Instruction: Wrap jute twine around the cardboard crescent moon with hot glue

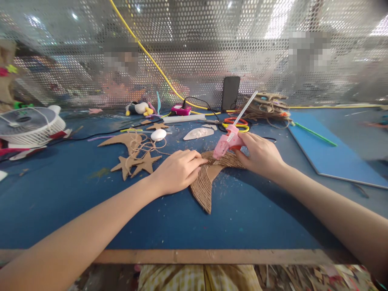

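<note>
A curved, tail-shaped cardboard piece [201, 190] lies on the blue table, most of it covered in rows of brown twine, with a bare strip in the middle. My left hand [178, 171] is closed at its left edge, fingertips pressing on the twine rows. In my right hand [262, 155] is a pink hot glue gun [227, 142], a white glue stick rising from its back. Its nozzle points down at the twine near my left fingertips. Loose twine [145, 143] trails from a tangle toward my left hand.
Left of my hands lie cardboard stars [147, 163] and a white egg-shaped piece [158, 134]. Behind are scissors [242, 126], a phone [230, 93], a pink plug adapter [181, 110] and stacked twine-wrapped pieces [266, 106]. A white fan [33, 125] stands left, a blue board [339, 149] right.
</note>
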`<action>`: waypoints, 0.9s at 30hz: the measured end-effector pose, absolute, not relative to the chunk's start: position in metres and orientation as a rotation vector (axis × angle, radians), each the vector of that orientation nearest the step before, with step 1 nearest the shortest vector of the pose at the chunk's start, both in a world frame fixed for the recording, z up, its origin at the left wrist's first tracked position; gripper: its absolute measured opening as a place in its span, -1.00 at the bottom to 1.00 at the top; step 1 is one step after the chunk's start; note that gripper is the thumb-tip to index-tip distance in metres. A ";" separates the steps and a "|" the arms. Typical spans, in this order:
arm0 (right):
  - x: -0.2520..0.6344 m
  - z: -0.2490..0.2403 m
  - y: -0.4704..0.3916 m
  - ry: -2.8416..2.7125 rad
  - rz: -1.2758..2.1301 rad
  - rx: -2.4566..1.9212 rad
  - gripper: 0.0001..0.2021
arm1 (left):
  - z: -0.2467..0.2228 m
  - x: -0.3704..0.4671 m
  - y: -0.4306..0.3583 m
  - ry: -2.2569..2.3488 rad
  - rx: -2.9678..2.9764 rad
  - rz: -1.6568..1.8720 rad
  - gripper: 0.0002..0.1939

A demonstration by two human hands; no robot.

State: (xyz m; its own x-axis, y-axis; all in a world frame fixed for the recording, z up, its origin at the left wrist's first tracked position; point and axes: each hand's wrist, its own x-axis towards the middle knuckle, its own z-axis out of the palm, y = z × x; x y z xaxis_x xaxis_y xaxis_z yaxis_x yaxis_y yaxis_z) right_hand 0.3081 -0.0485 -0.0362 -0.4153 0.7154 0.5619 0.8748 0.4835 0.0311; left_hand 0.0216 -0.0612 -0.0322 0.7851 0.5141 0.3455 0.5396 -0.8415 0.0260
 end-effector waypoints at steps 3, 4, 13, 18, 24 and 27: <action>0.308 -0.037 -0.048 -2.257 -0.449 -1.300 -0.87 | -0.032 0.022 -0.061 -0.852 -2.902 -0.533 -0.65; 0.308 -0.038 -0.048 -2.258 -0.454 -1.297 -0.87 | -0.032 0.022 -0.061 -0.851 -2.902 -0.532 -0.65; 0.310 -0.038 -0.047 -2.264 -0.505 -1.277 -0.87 | -0.031 0.022 -0.062 -0.867 -2.905 -0.517 -0.65; 0.310 -0.037 -0.047 -2.257 -0.538 -1.255 -0.87 | -0.032 0.022 -0.061 -0.863 -2.908 -0.523 -0.65; 0.311 -0.036 -0.047 -2.251 -0.599 -1.217 -0.86 | -0.031 0.022 -0.061 -0.869 -2.915 -0.518 -0.66; 0.311 -0.035 -0.047 -2.247 -0.626 -1.216 -0.84 | -0.030 0.022 -0.061 -0.868 -2.916 -0.517 -0.67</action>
